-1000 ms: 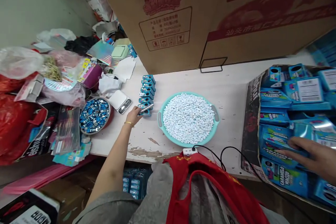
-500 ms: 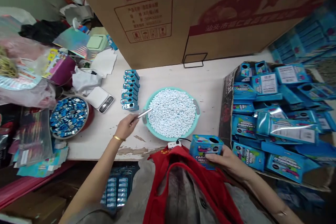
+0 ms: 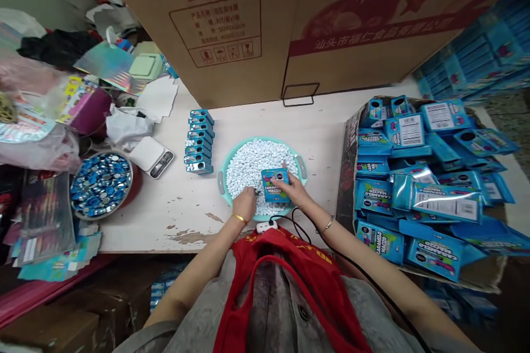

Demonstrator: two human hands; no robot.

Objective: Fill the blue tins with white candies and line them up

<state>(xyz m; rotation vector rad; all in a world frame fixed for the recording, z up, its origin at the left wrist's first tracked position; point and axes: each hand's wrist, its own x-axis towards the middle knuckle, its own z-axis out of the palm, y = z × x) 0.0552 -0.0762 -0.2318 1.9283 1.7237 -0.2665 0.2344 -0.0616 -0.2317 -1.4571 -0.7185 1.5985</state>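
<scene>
My right hand [image 3: 293, 190] grips a small blue printed candy box [image 3: 274, 185] and holds it over the candy pieces. Beside it, my left hand [image 3: 245, 204] is closed low over the near left part of the pile. The slim silver tool it held a moment ago is largely hidden now. Small white candies [image 3: 252, 160] fill a round turquoise basin [image 3: 222, 179] with grey handles. To the left, several blue boxes [image 3: 199, 140] stand in a row, some with white candies at their openings.
A large carton [image 3: 232, 77] stands behind the basin. On the right is an open carton [image 3: 346, 171] of blue boxes. A white scale [image 3: 152, 155] and a pot of blue and silver pieces [image 3: 103, 185] stand left. A black cable [image 3: 364, 270] crosses my right forearm.
My left hand has moved right and down into the basin area with the silver tool. My right hand has brought the blue box up and left over the candies. The view has shifted slightly.
</scene>
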